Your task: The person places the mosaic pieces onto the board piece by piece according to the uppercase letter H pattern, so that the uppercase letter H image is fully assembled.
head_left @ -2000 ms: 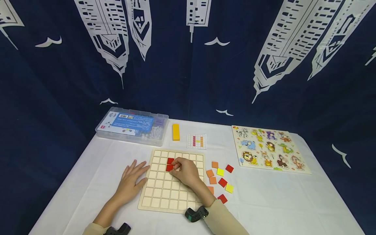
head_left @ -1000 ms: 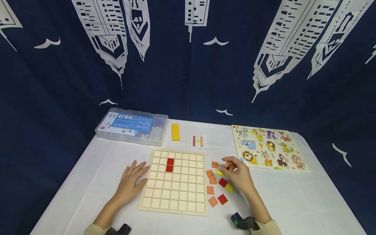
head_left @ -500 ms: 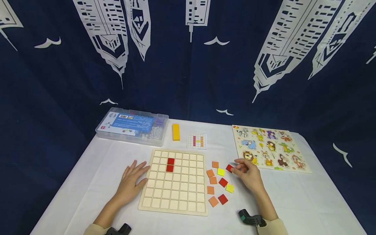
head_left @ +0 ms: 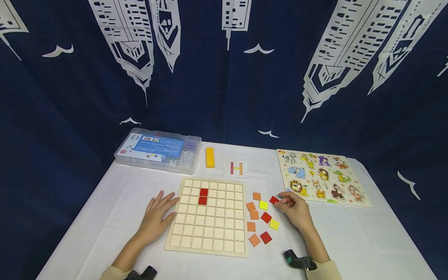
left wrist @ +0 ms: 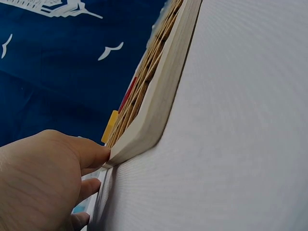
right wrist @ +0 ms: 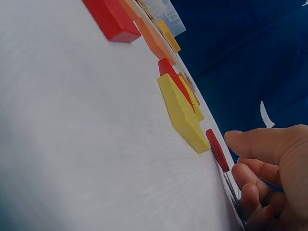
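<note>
My left hand (head_left: 157,214) lies with fingers spread on the table, its fingertips at the left edge of the wooden grid board (head_left: 196,243). In the left wrist view, the thumb (left wrist: 94,153) touches the board's corner. Two red tiles (head_left: 203,196) sit one below the other in the grid. My right hand (head_left: 295,210) is beside a loose red tile (head_left: 274,200), its loosely bent fingertips right at the tile's edge. The right wrist view shows a gap between thumb and forefinger, with that red tile (right wrist: 218,150) just in front of them.
Several loose orange, yellow and red tiles (head_left: 266,217) lie right of the board. Behind it are a small pattern card (head_left: 227,163), a yellow box (head_left: 210,157) and a clear plastic case (head_left: 157,149). An animal puzzle board (head_left: 329,186) lies at the back right.
My right hand has left the red tile in the grid, moved right across the loose tiles and come down at the rightmost red tile. My left hand has stayed in place.
</note>
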`<action>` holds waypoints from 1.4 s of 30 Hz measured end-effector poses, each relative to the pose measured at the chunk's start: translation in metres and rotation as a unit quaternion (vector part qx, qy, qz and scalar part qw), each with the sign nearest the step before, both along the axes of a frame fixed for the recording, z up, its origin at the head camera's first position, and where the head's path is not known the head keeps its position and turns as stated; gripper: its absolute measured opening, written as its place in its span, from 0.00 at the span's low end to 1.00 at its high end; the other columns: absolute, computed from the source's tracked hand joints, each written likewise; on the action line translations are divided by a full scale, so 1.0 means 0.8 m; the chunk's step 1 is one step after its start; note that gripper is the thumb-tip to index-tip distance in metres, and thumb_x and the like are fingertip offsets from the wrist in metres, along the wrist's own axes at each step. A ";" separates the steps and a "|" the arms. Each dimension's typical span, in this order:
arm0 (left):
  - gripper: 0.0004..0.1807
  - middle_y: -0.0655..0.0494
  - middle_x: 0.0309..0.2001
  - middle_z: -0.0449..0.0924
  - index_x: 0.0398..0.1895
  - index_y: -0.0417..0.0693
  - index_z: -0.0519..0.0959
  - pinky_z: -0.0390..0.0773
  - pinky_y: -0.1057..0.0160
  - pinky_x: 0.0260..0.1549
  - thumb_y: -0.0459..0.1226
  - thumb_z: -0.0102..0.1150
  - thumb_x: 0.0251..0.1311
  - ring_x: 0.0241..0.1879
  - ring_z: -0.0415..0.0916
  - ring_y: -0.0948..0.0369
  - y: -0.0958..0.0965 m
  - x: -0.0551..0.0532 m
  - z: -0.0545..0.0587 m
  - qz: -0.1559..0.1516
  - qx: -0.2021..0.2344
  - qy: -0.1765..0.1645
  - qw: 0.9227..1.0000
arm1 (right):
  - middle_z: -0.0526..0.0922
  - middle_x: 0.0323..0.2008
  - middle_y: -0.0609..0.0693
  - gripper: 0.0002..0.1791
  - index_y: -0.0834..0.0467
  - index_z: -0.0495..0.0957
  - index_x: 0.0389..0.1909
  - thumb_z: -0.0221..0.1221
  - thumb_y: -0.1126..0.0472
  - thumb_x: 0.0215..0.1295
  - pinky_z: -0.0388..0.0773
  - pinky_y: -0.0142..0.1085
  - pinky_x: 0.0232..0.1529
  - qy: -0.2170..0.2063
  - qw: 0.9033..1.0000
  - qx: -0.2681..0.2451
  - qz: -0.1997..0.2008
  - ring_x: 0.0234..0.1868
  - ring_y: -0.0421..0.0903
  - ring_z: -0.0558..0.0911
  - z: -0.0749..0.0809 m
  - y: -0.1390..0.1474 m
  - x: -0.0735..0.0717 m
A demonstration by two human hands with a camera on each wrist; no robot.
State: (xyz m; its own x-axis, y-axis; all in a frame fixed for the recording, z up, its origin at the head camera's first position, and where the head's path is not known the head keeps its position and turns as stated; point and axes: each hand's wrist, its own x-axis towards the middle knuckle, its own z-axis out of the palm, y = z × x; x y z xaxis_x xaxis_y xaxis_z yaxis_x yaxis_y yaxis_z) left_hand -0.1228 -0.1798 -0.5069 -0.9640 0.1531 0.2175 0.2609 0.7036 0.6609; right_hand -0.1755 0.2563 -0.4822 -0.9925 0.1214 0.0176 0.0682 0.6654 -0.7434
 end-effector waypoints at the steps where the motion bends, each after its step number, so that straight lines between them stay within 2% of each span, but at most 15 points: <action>1: 0.24 0.40 0.71 0.64 0.64 0.42 0.74 0.38 0.34 0.70 0.33 0.59 0.62 0.75 0.45 0.37 0.000 0.000 0.000 0.000 0.000 0.002 1.000 | 0.77 0.32 0.52 0.18 0.62 0.79 0.48 0.68 0.63 0.58 0.65 0.27 0.28 -0.001 1.000 0.002 0.000 0.30 0.41 0.69 0.000 0.000 0.000; 5: 0.24 0.40 0.70 0.65 0.63 0.41 0.74 0.38 0.33 0.70 0.33 0.59 0.62 0.74 0.46 0.36 0.001 0.000 0.000 0.000 -0.002 0.009 1.000 | 0.77 0.32 0.52 0.17 0.62 0.80 0.48 0.68 0.62 0.58 0.65 0.27 0.29 -0.002 1.000 0.011 0.001 0.31 0.42 0.69 -0.003 0.001 0.000; 12: 0.25 0.41 0.71 0.64 0.64 0.42 0.73 0.37 0.34 0.71 0.33 0.59 0.62 0.75 0.44 0.37 0.000 0.001 0.000 0.002 -0.005 -0.010 1.000 | 0.77 0.31 0.51 0.16 0.62 0.80 0.46 0.68 0.62 0.57 0.66 0.27 0.29 0.003 1.000 0.025 0.001 0.31 0.42 0.70 -0.008 0.002 0.001; 32: 0.25 0.41 0.71 0.64 0.64 0.43 0.74 0.38 0.34 0.71 0.33 0.60 0.62 0.75 0.45 0.37 -0.001 0.001 0.000 0.001 -0.006 -0.004 1.000 | 0.77 0.28 0.49 0.13 0.60 0.82 0.41 0.70 0.62 0.55 0.63 0.28 0.28 0.023 0.997 0.074 0.009 0.28 0.41 0.69 -0.014 0.001 0.000; 37: 0.25 0.41 0.71 0.64 0.64 0.43 0.74 0.38 0.34 0.71 0.33 0.59 0.62 0.75 0.45 0.38 0.000 0.001 0.000 0.001 -0.007 -0.003 1.000 | 0.77 0.28 0.50 0.13 0.62 0.81 0.41 0.69 0.64 0.55 0.65 0.28 0.28 0.022 0.998 0.060 0.016 0.29 0.42 0.70 -0.008 0.001 0.002; 42: 0.25 0.41 0.70 0.65 0.64 0.43 0.74 0.39 0.34 0.70 0.33 0.59 0.62 0.75 0.45 0.37 0.000 0.000 0.000 0.001 -0.009 0.006 1.000 | 0.78 0.30 0.52 0.13 0.63 0.80 0.41 0.68 0.65 0.56 0.68 0.27 0.25 0.018 0.999 0.031 0.011 0.29 0.43 0.71 0.008 -0.010 0.002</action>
